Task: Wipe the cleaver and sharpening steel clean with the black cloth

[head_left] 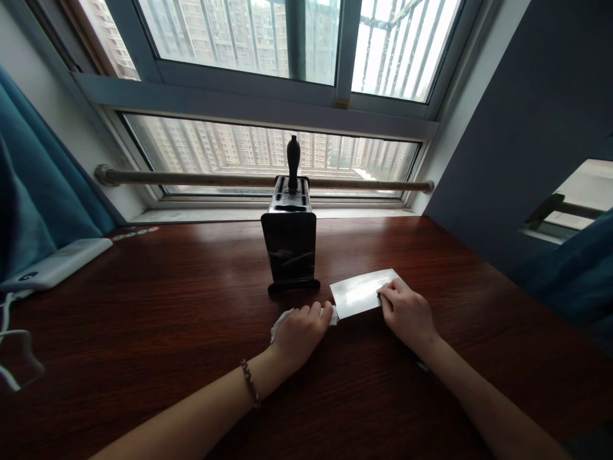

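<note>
A cleaver [361, 292] with a broad, shiny blade is held over the table, its blade pointing left. My right hand [409, 316] is closed on it at the blade's right end; most of the handle is hidden under my palm and wrist. Bunched in my closed left hand [304, 329] is a white cloth or tissue [278, 324], which meets the blade's left end. Beyond both hands stands a black knife block [290, 249]. One dark handle [294, 160] sticks up from its top, and other slots there show as dark gaps.
The reddish-brown wooden table [191, 358] reaches back to the window sill. A white device [62, 262] with a white cable [22, 332] lies at the left, beside a blue curtain [52, 179]. A horizontal rail [205, 179] crosses in front of the window.
</note>
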Motion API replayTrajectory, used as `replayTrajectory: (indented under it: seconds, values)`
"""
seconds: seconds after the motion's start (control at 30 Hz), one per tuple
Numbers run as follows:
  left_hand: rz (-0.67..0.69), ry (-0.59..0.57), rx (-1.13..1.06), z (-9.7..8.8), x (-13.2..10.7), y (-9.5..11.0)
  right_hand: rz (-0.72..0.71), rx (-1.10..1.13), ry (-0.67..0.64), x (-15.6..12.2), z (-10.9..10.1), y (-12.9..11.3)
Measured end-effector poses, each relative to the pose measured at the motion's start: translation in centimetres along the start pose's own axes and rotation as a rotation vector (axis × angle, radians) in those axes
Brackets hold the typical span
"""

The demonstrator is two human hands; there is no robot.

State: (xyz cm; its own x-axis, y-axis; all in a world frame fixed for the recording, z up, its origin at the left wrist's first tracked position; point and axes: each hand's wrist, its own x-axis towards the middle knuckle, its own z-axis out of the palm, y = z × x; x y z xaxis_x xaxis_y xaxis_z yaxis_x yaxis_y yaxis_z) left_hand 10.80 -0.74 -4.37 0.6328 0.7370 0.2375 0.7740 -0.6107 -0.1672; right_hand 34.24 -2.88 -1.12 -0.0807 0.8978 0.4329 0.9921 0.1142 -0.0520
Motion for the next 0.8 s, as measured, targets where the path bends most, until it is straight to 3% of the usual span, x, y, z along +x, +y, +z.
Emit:
replayTrajectory:
  seconds: [0.1,0.2,0.4,0.47,0.67,0.73,0.8]
  values:
    - [0.004,-0.001,-0.019,0.0,0.0,0.0,-0.214,0.285,-0.064,-0.8,0.5,-1.7]
    - [0.001,-0.002,-0.038,0.0,0.0,0.1,-0.282,0.364,-0.072,-1.3,0.6,-2.6]
    - [0.004,-0.027,-0.027,0.2,0.0,0.0,0.049,-0.005,-0.01,-0.4,0.5,-0.8]
    - [0.017,-0.033,-0.011,0.2,0.0,0.0,0.075,-0.016,-0.001,-0.2,0.6,-0.4]
    - [0.074,-0.029,0.031,-0.1,-0.1,0.1,-0.376,0.421,-0.105,-1.6,1.0,-2.9]
    - [0.09,-0.03,0.042,-0.2,-0.1,0.2,-0.409,0.422,-0.123,-1.9,1.0,-3.7]
    - [0.097,-0.032,0.052,-0.3,0.0,0.3,-0.312,0.328,-0.103,-1.9,1.0,-3.9]
